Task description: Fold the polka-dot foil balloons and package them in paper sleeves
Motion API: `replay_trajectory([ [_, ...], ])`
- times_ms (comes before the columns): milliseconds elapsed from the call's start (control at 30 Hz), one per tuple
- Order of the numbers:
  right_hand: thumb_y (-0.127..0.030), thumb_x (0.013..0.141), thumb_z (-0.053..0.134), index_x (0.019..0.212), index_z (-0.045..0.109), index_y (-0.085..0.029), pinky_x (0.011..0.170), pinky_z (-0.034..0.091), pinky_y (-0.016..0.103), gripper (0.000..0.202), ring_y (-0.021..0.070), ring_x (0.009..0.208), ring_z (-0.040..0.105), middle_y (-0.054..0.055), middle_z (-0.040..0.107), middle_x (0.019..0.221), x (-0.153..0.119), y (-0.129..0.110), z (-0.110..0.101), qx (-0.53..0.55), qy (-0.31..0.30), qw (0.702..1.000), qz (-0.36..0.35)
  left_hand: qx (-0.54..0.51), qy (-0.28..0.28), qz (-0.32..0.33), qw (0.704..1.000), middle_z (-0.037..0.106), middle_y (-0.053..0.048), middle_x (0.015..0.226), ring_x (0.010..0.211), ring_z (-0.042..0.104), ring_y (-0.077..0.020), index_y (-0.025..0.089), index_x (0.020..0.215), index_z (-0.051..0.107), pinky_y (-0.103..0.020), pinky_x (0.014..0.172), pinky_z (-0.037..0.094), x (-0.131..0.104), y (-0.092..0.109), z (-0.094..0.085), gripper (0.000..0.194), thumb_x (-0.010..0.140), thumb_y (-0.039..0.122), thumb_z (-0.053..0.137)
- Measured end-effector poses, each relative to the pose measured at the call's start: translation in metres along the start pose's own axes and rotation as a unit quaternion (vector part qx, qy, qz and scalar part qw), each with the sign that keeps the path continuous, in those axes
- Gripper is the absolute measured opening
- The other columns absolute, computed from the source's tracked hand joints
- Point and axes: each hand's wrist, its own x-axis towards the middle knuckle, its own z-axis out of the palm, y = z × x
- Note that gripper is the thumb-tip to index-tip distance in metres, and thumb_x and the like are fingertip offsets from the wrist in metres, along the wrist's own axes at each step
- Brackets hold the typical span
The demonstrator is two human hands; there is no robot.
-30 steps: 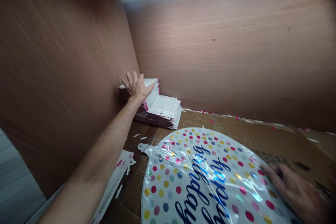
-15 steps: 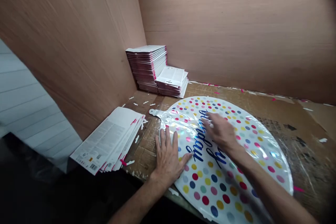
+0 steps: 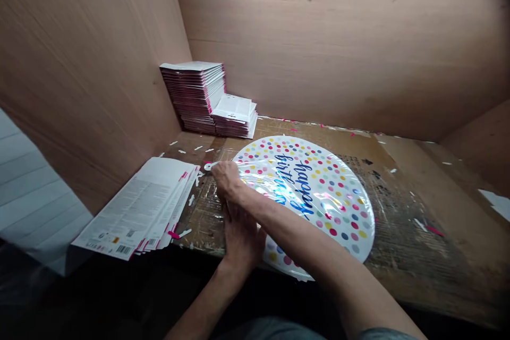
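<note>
A flat foil balloon point(image 3: 337, 170), white with coloured dots and blue "happy birthday" lettering, lies on the cardboard-covered surface point(image 3: 402, 255). My right hand point(image 3: 227, 178) is closed at the balloon's narrow neck on the left, and the small white tail tab pokes out past the fingers. Just in front of it, my left hand point(image 3: 243, 236) rests at the balloon's near-left edge with the thumb apart. My right wrist crosses over the left fingers and hides most of them.
Folded printed cards form a tall stack point(image 3: 193, 98) and a lower stack point(image 3: 235, 114) in the back-left corner. A fan of printed card sleeves point(image 3: 135, 207) overhangs the front edge at left. Wooden panels point(image 3: 311, 37) rise behind and left. Small paper scraps lie scattered about.
My right hand has moved left from the lettering to the neck, crossing over my left hand. The balloon appears smoother and the view has shifted right.
</note>
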Motion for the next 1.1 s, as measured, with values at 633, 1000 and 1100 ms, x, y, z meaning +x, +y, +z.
replay_trajectory([
  [633, -0.026, 0.088, 0.045, 0.059, 0.059, -0.016, 0.044, 0.041, 0.016, 0.035, 0.0093, 0.041, 0.055, 0.001, 0.064, 0.050, -0.002, 0.082, 0.009, 0.402, 0.003, 0.913, 0.074, -0.009, -0.084, -0.200, 0.976, 0.074, -0.007, 0.109, 0.101, 0.067, -0.0195, 0.019, 0.114, 0.073, -0.026, 0.089, 0.048, 0.124, -0.086, -0.027, 0.036, 0.091, 0.013, 0.046],
  [1000, -0.033, 0.079, 0.053, 0.065, 0.059, -0.019, 0.053, 0.045, 0.019, 0.021, 0.0120, 0.056, 0.058, -0.002, 0.061, 0.057, -0.013, 0.096, 0.006, 0.460, 0.125, 0.874, 0.096, 0.157, -0.162, -0.169, 0.959, 0.066, -0.014, 0.112, 0.100, 0.066, -0.0299, 0.026, 0.128, 0.061, -0.037, 0.080, 0.049, 0.127, -0.077, -0.021, 0.040, 0.098, 0.042, 0.041],
  [1100, -0.037, 0.082, 0.044, 0.065, 0.055, -0.019, 0.053, 0.047, 0.021, 0.027, 0.0124, 0.057, 0.058, -0.001, 0.060, 0.061, -0.025, 0.113, -0.005, 0.489, 0.168, 0.848, 0.112, 0.171, -0.187, -0.181, 0.950, 0.066, -0.017, 0.115, 0.103, 0.065, -0.0338, 0.022, 0.145, 0.044, -0.043, 0.083, 0.050, 0.133, -0.080, -0.027, 0.053, 0.097, 0.046, 0.041],
])
